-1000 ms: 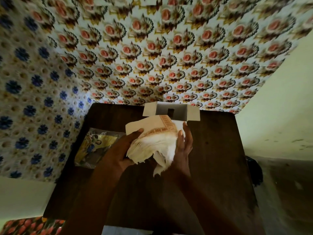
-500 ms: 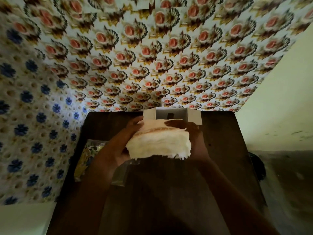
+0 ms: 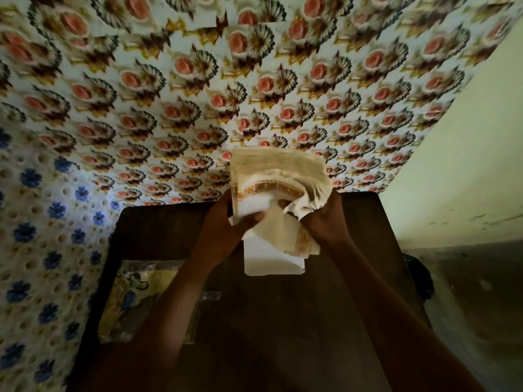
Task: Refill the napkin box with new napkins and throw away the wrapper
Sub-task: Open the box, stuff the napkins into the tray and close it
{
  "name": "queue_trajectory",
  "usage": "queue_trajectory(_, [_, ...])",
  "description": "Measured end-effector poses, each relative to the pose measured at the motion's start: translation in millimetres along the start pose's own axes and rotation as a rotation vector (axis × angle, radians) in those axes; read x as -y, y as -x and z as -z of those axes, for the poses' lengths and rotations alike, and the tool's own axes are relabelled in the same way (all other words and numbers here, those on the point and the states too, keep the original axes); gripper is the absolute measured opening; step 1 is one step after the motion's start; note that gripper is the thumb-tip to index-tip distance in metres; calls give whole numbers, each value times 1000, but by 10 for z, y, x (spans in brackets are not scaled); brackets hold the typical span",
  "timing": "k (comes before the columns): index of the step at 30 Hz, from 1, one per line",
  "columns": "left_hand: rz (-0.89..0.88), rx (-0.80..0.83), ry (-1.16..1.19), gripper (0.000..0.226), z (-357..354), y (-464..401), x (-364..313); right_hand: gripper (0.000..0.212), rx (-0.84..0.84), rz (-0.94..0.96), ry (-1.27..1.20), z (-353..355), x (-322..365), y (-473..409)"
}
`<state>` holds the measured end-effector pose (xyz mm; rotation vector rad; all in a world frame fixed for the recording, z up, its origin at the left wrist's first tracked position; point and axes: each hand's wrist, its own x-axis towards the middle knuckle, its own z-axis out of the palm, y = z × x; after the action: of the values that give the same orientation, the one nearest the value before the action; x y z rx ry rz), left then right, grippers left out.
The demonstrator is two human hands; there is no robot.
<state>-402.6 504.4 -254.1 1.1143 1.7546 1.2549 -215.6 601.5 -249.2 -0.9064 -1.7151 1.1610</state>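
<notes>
Left hand (image 3: 226, 222) and right hand (image 3: 322, 219) gripping napkin stack (image 3: 271, 171), raised above table (image 3: 283, 321); wrapper (image 3: 135, 295) lying on table.

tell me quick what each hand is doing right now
Left hand: closed on the left side of the napkin stack.
Right hand: closed on the stack's crumpled right side.

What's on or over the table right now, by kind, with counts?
Hands: 2, left hand and right hand, both gripping the napkins
Napkin stack: 1
White box: 1, partly hidden
Wrapper: 1
Total: 5
</notes>
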Motion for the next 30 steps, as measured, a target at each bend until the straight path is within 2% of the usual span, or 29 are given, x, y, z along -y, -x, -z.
queue_trajectory(3, [8, -73, 116, 54, -133, -210, 42, 46, 53, -2, 17, 3, -122, -184])
queue_trajectory(6, [59, -111, 190, 57, -222, -370, 147, 85, 117, -107, 94, 20, -278, -335])
queue_trajectory(8, [79, -105, 223, 56, -258, -448, 221, 98, 171, -176, 133, 19, -377, -394])
queue_trajectory(13, [134, -61, 136, 58, -272, -529, 413, 89, 164, -312, 152, -38, -522, -424])
queue_trajectory(15, [133, -35, 58, 67, -249, -527, 470, 86, 111, -300, 185, -63, -527, -396])
queue_trajectory(18, [109, -1, -102, 69, -272, -494, 481, 80, 92, -224, 273, -131, -512, -338])
queue_trajectory(22, [-8, -131, -381, 52, -319, -458, 528, 78, 105, -155, 386, -204, -536, -263])
queue_trajectory(25, [-22, -173, -509, 51, -298, -466, 605, 76, 151, -162, 458, -191, -618, -251])
queue_trajectory(30, [-66, -177, -347, 51, -313, -420, 535, 71, 270, -118, 614, -165, -728, -292])
